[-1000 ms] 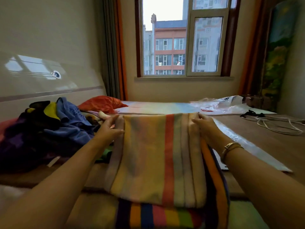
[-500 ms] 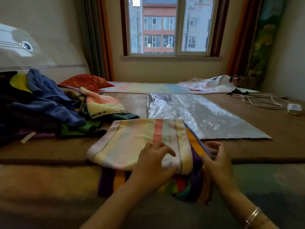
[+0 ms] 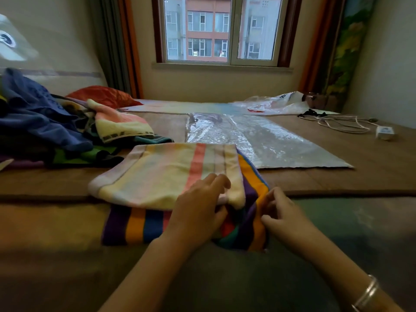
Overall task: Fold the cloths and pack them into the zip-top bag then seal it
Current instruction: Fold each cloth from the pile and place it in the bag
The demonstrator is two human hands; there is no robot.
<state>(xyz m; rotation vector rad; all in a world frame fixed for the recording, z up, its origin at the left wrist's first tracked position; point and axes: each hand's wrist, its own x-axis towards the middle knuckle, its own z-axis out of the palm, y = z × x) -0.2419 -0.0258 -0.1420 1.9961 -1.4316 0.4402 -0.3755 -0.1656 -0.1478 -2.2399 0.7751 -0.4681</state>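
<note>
Since a moment ago little has moved: the left hand [image 3: 198,206] still grips the folded towel [image 3: 166,174]'s near edge, the right hand [image 3: 281,212] pinching the striped towel [image 3: 135,226] just beside it.

Dim window [image 3: 221,30] daylight; soft, edge-warped frame.

Folded towel [image 3: 166,174] on top of the striped cloth [image 3: 135,226], near edge of the bed [image 3: 371,176], center. Zip-top bag [image 3: 258,140] flat just behind them. Unfolded cloth pile [image 3: 45,131] at left edge. Cable [image 3: 337,124] and charger [image 3: 385,132] far right; window [image 3: 220,30] behind the bed.
</note>
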